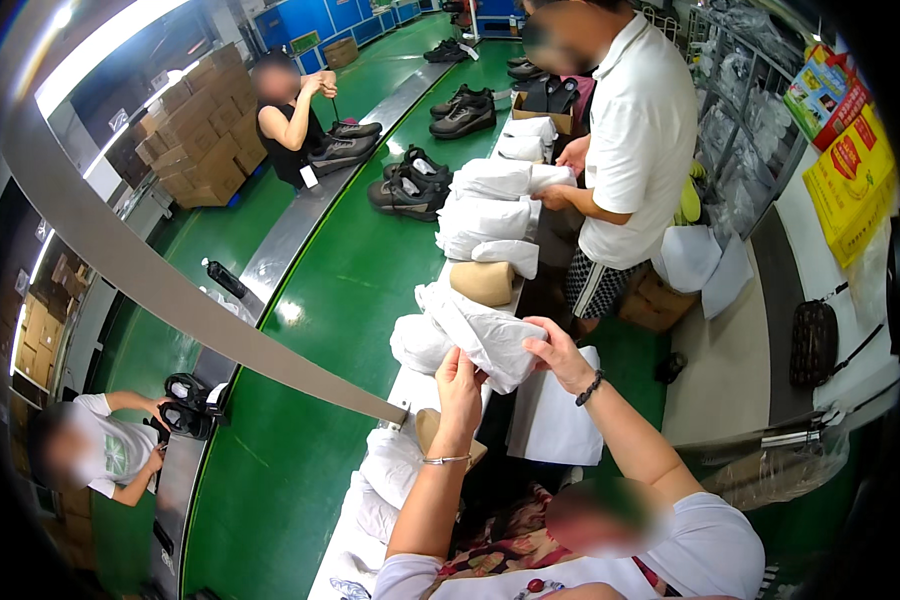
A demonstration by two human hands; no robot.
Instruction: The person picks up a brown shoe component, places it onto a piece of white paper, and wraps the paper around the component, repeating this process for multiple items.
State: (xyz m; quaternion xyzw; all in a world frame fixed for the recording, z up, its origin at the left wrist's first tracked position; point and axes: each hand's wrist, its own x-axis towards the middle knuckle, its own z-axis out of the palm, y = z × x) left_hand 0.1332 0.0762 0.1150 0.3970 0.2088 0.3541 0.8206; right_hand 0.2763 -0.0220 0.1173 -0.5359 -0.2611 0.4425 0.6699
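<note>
A bundle wrapped in white paper [485, 340] is held up between my two hands, tilted, above the near side of the conveyor; the paper hides what is inside. My left hand [458, 388] pinches its lower near edge between thumb and fingers. On the right end, my right hand [560, 352] grips the paper, thumb on top. Just beyond lies a brown paper form [483, 284]. More white wrapped bundles [485, 218] line the ledge farther off, and others [390, 465] lie nearer, left of my left forearm. White paper sheets [562, 425] hang below my right hand.
A green conveyor belt [310, 400] carries dark shoes [410, 185]. A curved grey metal bar [220, 330] crosses on the left. To the far right a co-worker [635, 140] handles a wrapped bundle; two more people work across the belt. Plastic bags [745, 120] fill a rack.
</note>
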